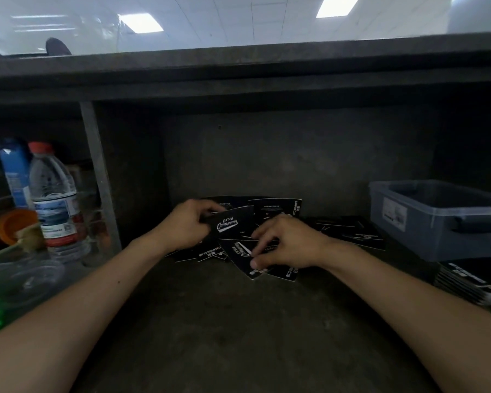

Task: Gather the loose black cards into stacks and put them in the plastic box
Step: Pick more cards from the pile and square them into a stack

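Note:
Several loose black cards (pixel 349 232) with white lettering lie scattered on the dark shelf floor, at the middle and toward the right. My left hand (pixel 186 225) grips one black card (pixel 233 222), lifted and tilted above the pile. My right hand (pixel 288 242) pinches another black card (pixel 240 258) that lies at the front of the pile. The grey-blue plastic box (pixel 425 222) stands at the right, apart from both hands. A neat stack of black cards (pixel 471 279) sits in front of the box.
A dark shelf roof (pixel 238 80) hangs low overhead and a metal post (pixel 99 177) stands at the left. Beyond the post are a red-capped water bottle (pixel 56 199), a blue bottle (pixel 13 171), an orange lid (pixel 14 225) and a clear container (pixel 26 279).

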The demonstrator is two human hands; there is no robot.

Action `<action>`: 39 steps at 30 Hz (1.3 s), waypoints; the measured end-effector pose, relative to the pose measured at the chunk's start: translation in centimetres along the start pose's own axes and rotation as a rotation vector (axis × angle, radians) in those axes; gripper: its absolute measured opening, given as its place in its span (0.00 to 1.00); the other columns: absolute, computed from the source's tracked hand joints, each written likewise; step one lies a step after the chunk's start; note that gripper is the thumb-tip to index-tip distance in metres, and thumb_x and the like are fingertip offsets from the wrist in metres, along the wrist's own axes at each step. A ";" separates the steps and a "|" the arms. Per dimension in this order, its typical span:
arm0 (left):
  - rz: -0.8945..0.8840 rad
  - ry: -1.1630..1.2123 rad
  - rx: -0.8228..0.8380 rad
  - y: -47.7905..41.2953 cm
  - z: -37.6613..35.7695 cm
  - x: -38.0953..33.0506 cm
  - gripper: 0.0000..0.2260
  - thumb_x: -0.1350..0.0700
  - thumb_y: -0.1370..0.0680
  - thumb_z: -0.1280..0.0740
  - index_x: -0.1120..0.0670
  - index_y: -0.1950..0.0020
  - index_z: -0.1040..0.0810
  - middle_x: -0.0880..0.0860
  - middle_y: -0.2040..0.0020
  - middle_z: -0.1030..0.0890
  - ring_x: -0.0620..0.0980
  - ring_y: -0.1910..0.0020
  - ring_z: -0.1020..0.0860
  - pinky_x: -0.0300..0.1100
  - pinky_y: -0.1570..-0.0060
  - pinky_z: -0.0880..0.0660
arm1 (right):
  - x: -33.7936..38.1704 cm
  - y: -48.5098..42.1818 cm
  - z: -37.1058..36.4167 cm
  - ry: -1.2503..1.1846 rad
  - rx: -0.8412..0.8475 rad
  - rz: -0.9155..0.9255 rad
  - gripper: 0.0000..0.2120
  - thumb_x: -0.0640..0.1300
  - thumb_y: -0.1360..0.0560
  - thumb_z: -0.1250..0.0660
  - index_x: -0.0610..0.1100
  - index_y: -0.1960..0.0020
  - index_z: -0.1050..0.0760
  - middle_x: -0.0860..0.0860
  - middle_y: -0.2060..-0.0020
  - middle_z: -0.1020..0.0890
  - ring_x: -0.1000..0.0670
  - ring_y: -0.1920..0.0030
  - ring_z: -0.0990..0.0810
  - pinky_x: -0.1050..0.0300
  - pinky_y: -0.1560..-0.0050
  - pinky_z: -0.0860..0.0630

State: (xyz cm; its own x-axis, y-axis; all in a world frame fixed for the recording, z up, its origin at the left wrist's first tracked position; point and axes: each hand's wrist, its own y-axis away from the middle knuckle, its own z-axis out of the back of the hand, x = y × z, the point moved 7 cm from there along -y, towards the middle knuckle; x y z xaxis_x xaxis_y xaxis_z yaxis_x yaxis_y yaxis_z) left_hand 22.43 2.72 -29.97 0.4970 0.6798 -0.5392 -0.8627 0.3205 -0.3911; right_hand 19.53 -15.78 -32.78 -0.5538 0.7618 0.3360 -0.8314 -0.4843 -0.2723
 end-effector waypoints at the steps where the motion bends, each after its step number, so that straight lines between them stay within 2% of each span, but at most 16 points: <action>1: 0.010 0.001 0.013 0.0 -0.1 0.1 0.18 0.68 0.25 0.31 0.51 0.39 0.19 0.51 0.50 0.15 0.49 0.54 0.16 0.47 0.51 0.18 | 0.2 0.1 0.4 0.045 0.011 0.007 0.12 0.60 0.33 0.23 0.54 0.57 0.14 0.57 0.40 0.19 0.57 0.38 0.26 0.53 0.35 0.31; 4: 0.027 -0.010 0.044 -0.1 -0.2 0.3 0.17 0.66 0.23 0.32 0.50 0.37 0.19 0.49 0.48 0.16 0.44 0.53 0.17 0.40 0.52 0.19 | 0.3 0.6 0.7 0.014 0.094 -0.023 0.11 0.61 0.36 0.22 0.54 0.63 0.14 0.61 0.52 0.15 0.62 0.49 0.20 0.60 0.47 0.27; 6: 0.019 0.007 0.041 0.0 -0.4 0.1 0.17 0.66 0.23 0.33 0.52 0.37 0.19 0.51 0.47 0.16 0.51 0.51 0.16 0.49 0.47 0.19 | 0.3 0.9 0.9 -0.033 0.091 -0.042 0.12 0.59 0.38 0.20 0.54 0.60 0.15 0.60 0.59 0.15 0.62 0.56 0.18 0.63 0.54 0.25; 9: -0.020 0.061 0.028 0.0 -0.3 -0.4 0.18 0.67 0.23 0.33 0.52 0.36 0.20 0.55 0.47 0.16 0.59 0.50 0.16 0.56 0.48 0.19 | 0.1 1.1 0.8 -0.037 0.064 -0.094 0.25 0.62 0.40 0.20 0.54 0.46 0.18 0.59 0.52 0.17 0.59 0.52 0.20 0.61 0.50 0.22; 12: -0.043 0.069 0.091 -0.1 -0.8 -0.4 0.20 0.68 0.24 0.32 0.50 0.36 0.21 0.53 0.48 0.16 0.51 0.50 0.16 0.47 0.50 0.17 | 0.1 1.3 -0.1 -0.064 0.150 -0.140 0.35 0.61 0.37 0.20 0.54 0.33 0.25 0.59 0.42 0.20 0.58 0.47 0.21 0.63 0.47 0.24; 14: -0.047 0.063 0.118 -0.1 -1.1 -0.2 0.20 0.69 0.24 0.33 0.51 0.36 0.20 0.50 0.49 0.16 0.46 0.51 0.16 0.39 0.53 0.18 | 0.3 1.3 -0.4 -0.164 0.191 -0.148 0.37 0.54 0.35 0.19 0.53 0.30 0.28 0.58 0.42 0.20 0.56 0.48 0.20 0.61 0.45 0.23; 16: -0.027 0.044 0.121 -0.1 -1.3 0.0 0.19 0.67 0.22 0.35 0.50 0.36 0.21 0.49 0.48 0.16 0.45 0.51 0.17 0.39 0.52 0.19 | 0.2 1.3 -0.5 -0.261 0.217 -0.182 0.38 0.47 0.35 0.18 0.52 0.29 0.29 0.56 0.44 0.20 0.55 0.48 0.19 0.59 0.42 0.22; 19: -0.003 0.043 0.138 -0.2 -1.4 0.1 0.21 0.68 0.21 0.37 0.50 0.33 0.22 0.51 0.44 0.16 0.47 0.47 0.17 0.46 0.44 0.20 | -0.5 1.3 -0.4 -0.330 0.218 -0.256 0.37 0.40 0.37 0.18 0.50 0.31 0.27 0.54 0.47 0.20 0.55 0.50 0.19 0.58 0.41 0.22; 22: -0.047 0.071 0.121 0.0 -1.3 -0.6 0.23 0.71 0.22 0.38 0.51 0.32 0.22 0.51 0.41 0.17 0.45 0.43 0.18 0.42 0.40 0.22 | -1.7 1.2 0.5 -0.402 0.131 -0.310 0.27 0.38 0.35 0.20 0.48 0.38 0.21 0.52 0.54 0.18 0.54 0.54 0.19 0.56 0.45 0.22; 24: -0.081 0.106 0.110 0.1 -1.2 -1.1 0.23 0.71 0.22 0.38 0.52 0.31 0.23 0.50 0.40 0.17 0.45 0.41 0.19 0.41 0.39 0.23 | -2.9 1.2 1.6 -0.533 0.001 -0.363 0.16 0.39 0.31 0.23 0.48 0.44 0.18 0.51 0.56 0.14 0.52 0.55 0.17 0.56 0.51 0.20; 26: -0.088 0.130 0.125 0.0 -1.3 -1.1 0.23 0.71 0.22 0.37 0.52 0.30 0.24 0.51 0.39 0.18 0.46 0.41 0.19 0.40 0.41 0.22 | -4.3 1.4 2.6 -0.685 -0.138 -0.446 0.12 0.40 0.29 0.24 0.48 0.48 0.18 0.51 0.58 0.13 0.52 0.59 0.17 0.60 0.64 0.22; 30: -0.085 0.136 0.162 0.3 -1.8 -1.2 0.23 0.70 0.21 0.35 0.49 0.32 0.24 0.53 0.43 0.16 0.49 0.47 0.16 0.39 0.48 0.19 | -6.2 1.8 2.9 -1.041 -0.323 -0.507 0.24 0.30 0.31 0.25 0.46 0.40 0.29 0.42 0.55 0.14 0.46 0.60 0.13 0.58 0.67 0.19; 32: -0.092 0.151 0.159 0.3 -2.2 -1.4 0.22 0.69 0.21 0.36 0.44 0.37 0.23 0.51 0.45 0.16 0.45 0.49 0.16 0.37 0.49 0.19 | -6.5 1.7 2.7 -1.017 -0.377 -0.489 0.28 0.28 0.31 0.25 0.48 0.39 0.31 0.39 0.50 0.16 0.44 0.60 0.13 0.55 0.65 0.18; 34: -0.076 0.193 0.159 0.2 -2.6 -1.5 0.18 0.64 0.19 0.36 0.39 0.42 0.22 0.45 0.47 0.16 0.39 0.50 0.17 0.32 0.51 0.21 | -6.4 1.5 2.1 -0.957 -0.413 -0.468 0.23 0.30 0.31 0.25 0.47 0.43 0.29 0.40 0.48 0.18 0.45 0.61 0.13 0.54 0.65 0.18; 36: -0.095 0.181 0.154 0.3 -3.0 -1.6 0.12 0.56 0.20 0.32 0.40 0.41 0.22 0.40 0.48 0.17 0.36 0.48 0.18 0.29 0.52 0.23 | -6.0 1.2 1.7 -0.824 -0.420 -0.435 0.18 0.36 0.31 0.22 0.46 0.49 0.27 0.43 0.52 0.16 0.48 0.62 0.14 0.56 0.66 0.18; 39: -0.180 0.087 0.126 0.7 -3.1 -2.1 0.19 0.58 0.23 0.28 0.46 0.34 0.23 0.41 0.45 0.18 0.35 0.47 0.20 0.31 0.50 0.22 | -5.5 1.0 2.2 -0.559 -0.441 -0.396 0.15 0.49 0.35 0.18 0.46 0.57 0.22 0.48 0.64 0.15 0.53 0.64 0.16 0.56 0.64 0.21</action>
State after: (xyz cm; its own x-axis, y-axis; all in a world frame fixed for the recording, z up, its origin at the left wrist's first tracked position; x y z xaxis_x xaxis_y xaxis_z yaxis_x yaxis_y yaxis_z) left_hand 21.12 -0.52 -31.43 0.6455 0.5464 -0.5336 -0.7614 0.5148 -0.3940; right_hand 21.67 -21.42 -32.95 -0.2600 0.4576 0.8503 -0.9406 0.0789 -0.3301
